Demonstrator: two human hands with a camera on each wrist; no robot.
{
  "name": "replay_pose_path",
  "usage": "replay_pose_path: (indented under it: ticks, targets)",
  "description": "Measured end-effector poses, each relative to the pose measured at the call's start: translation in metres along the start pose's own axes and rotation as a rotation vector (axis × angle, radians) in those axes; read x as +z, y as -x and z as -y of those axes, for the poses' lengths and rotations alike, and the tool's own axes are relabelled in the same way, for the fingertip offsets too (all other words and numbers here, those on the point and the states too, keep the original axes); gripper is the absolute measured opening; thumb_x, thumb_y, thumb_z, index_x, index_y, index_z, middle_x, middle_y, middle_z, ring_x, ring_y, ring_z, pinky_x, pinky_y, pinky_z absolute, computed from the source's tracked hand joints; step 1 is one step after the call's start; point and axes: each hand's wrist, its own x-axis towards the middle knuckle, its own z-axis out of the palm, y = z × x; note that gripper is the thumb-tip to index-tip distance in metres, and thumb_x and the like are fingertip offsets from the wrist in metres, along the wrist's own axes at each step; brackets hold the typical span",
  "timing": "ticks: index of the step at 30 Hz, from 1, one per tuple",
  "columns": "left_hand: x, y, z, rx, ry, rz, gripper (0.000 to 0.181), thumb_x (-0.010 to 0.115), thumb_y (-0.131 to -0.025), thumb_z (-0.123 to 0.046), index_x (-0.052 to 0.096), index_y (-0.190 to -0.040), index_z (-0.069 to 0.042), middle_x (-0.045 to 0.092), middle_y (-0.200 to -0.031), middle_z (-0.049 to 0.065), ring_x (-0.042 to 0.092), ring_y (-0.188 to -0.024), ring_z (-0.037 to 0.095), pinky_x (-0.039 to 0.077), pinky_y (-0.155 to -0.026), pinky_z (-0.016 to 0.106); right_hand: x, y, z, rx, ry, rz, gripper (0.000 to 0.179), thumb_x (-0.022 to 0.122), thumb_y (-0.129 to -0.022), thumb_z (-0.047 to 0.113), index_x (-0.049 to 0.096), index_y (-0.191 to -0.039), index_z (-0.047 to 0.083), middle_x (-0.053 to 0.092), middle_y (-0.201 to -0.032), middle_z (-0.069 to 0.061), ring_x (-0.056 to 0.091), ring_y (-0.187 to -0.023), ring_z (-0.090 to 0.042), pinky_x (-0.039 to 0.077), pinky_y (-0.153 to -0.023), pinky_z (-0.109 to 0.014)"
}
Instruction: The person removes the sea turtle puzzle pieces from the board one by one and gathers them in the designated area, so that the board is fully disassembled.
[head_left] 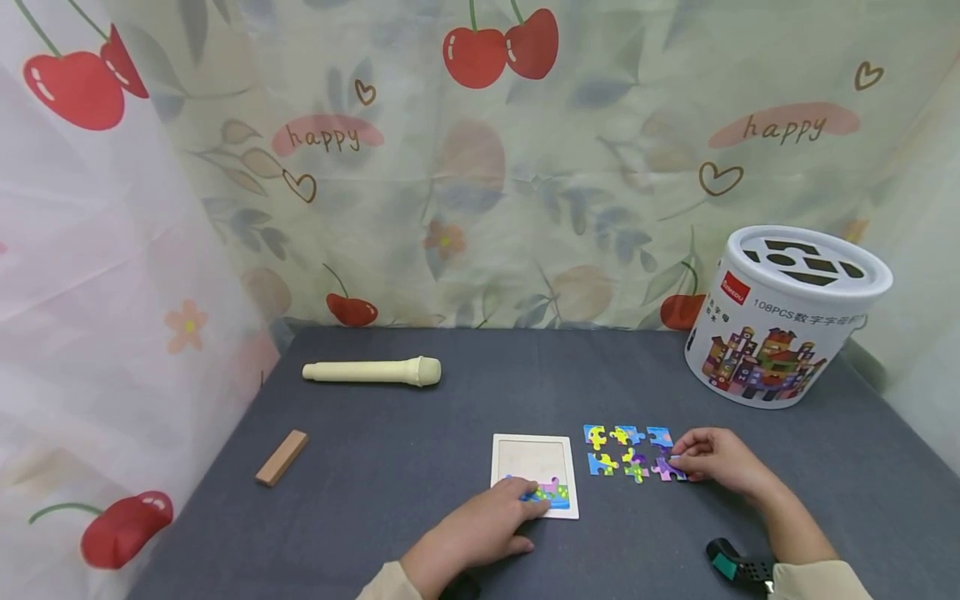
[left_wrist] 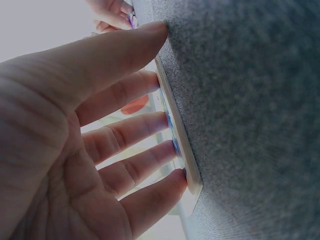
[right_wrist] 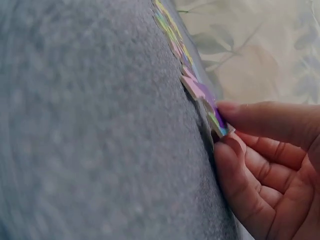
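A shallow wooden puzzle tray lies on the table, with colourful pieces filling part of its near end. My left hand rests its fingertips on those pieces and the tray; in the left wrist view its fingers reach to the tray's edge, the thumb held apart. To the right of the tray, several loose jigsaw pieces lie in two rows. At the near right end of these rows, my right hand pinches a purple jigsaw piece between thumb and finger, low over the tabletop.
A cream toy microphone lies at the back left, and a wooden block nearer the left edge. The white block bucket stands at the back right. A black strap is by my right wrist. Printed curtains enclose the table.
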Motion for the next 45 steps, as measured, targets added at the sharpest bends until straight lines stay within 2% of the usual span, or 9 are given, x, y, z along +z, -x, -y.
replay_pose_path:
  ticks: [9,31,45]
  targets:
    - [0.0002,0.0004,0.0001,0.008,-0.009,-0.002,0.048,0.071,-0.081,-0.03,0.06,-0.126,-0.021,0.056,-0.124,0.006,0.052,-0.115,0.015,0.044,-0.095,0.022,0.0045,-0.0009,0.0008,0.035,0.044,-0.05,0.027,0.066,-0.086,0.019,0.06,-0.097,-0.006,0.06,-0.077,-0.002,0.055,-0.067,-0.01,0.053,-0.061,-0.025]
    - [-0.0002,0.0007,0.0001,0.008,-0.007,0.002,0.048,0.071,-0.081,-0.031,0.059,-0.127,-0.02,0.055,-0.126,0.006,0.051,-0.116,0.015,0.043,-0.097,0.022,0.0065,0.0009,0.0052,0.035,0.08,-0.072,0.025,0.067,-0.086,0.017,0.06,-0.094,-0.006,0.059,-0.075,-0.002,0.054,-0.065,-0.01,0.052,-0.059,-0.025]
    - [-0.0004,0.0017,0.0006,0.002,0.007,0.005,0.049,0.071,-0.081,-0.03,0.059,-0.127,-0.021,0.055,-0.126,0.006,0.052,-0.117,0.015,0.044,-0.096,0.023,0.0031,0.0022,0.0063,0.027,0.091,-0.058,0.025,0.064,-0.088,0.017,0.06,-0.097,-0.006,0.06,-0.079,-0.004,0.056,-0.068,-0.01,0.053,-0.061,-0.025]
